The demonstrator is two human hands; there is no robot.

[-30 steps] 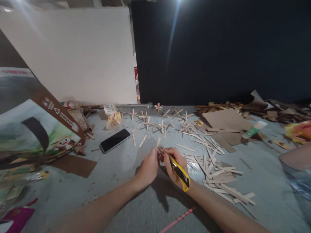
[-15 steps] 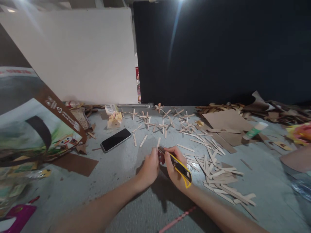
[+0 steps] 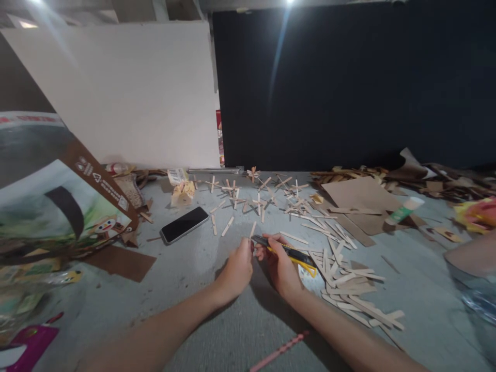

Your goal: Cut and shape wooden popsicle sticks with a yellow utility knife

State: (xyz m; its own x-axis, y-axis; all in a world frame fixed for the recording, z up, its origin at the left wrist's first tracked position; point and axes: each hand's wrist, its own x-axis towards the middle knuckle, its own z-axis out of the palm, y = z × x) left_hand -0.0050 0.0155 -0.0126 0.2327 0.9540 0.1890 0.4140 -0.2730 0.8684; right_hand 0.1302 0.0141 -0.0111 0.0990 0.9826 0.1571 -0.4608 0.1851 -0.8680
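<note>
My left hand (image 3: 238, 266) is closed around a pale wooden craft stick (image 3: 253, 229), whose upper end pokes out above the fingers. My right hand (image 3: 281, 263) grips a yellow and black utility knife (image 3: 296, 254), its front end touching or very near the stick by my left fingertips. The blade itself is too small to make out. Just beyond my hands lie two loose sticks with dark marks, one of them a notched-looking stick (image 3: 228, 226). Farther back stand several crossed-stick pieces (image 3: 259, 203).
A heap of craft sticks (image 3: 349, 289) spreads to the right, below cardboard sheets (image 3: 354, 199) and a glue stick (image 3: 405, 211). A phone (image 3: 185, 225) lies left of centre. A printed bag (image 3: 96, 206) stands at far left. A pink twisted rod (image 3: 279, 352) lies in front.
The knife has turned in my right hand to lie flatter, its rear end swinging up and to the right. My left hand keeps its hold on the stick.
</note>
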